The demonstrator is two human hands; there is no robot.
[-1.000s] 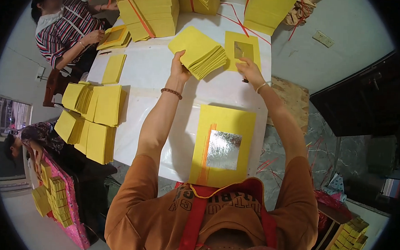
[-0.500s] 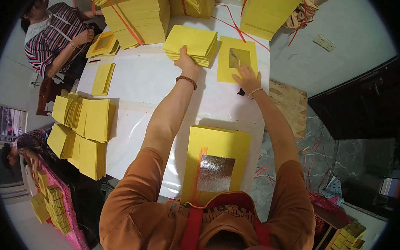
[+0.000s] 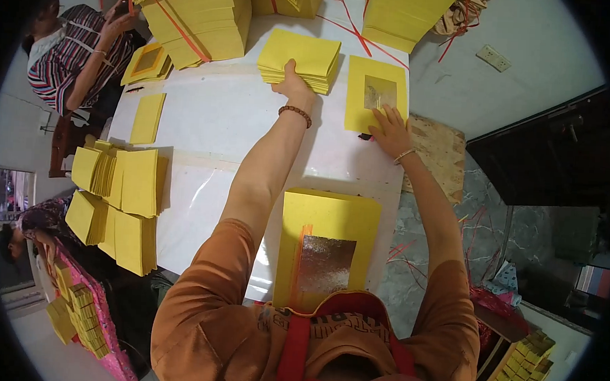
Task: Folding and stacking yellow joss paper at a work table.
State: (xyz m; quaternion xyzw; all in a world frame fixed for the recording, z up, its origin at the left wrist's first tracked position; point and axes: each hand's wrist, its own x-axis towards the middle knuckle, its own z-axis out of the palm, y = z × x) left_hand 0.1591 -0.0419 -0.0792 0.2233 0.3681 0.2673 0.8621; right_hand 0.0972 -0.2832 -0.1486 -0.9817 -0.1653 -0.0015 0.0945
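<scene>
My left hand (image 3: 296,86) grips the near edge of a thick stack of folded yellow paper (image 3: 301,51) toward the far side of the table, thumb on top and fingers out of sight beneath. To its right, my right hand (image 3: 391,130) lies with fingers spread on a yellow sheet (image 3: 358,84) bearing a silver foil rectangle (image 3: 377,89). A small dark object (image 3: 365,136) sits by that sheet's near edge. Close to my body is a pile of yellow sheets (image 3: 331,213), its top one showing a silver foil rectangle (image 3: 325,265) beside an orange strip (image 3: 299,268).
Tall stacks of yellow paper (image 3: 196,24) with red straps stand along the table's far end. Folded yellow bundles (image 3: 138,183) line the left edge. At the far left a person in a striped top (image 3: 72,61) sits; another person bends near a pink-covered table (image 3: 108,332).
My left hand and the folded stack have shifted slightly right. My right hand has slid right along with the foil sheet. The seated person's hand has risen.
</scene>
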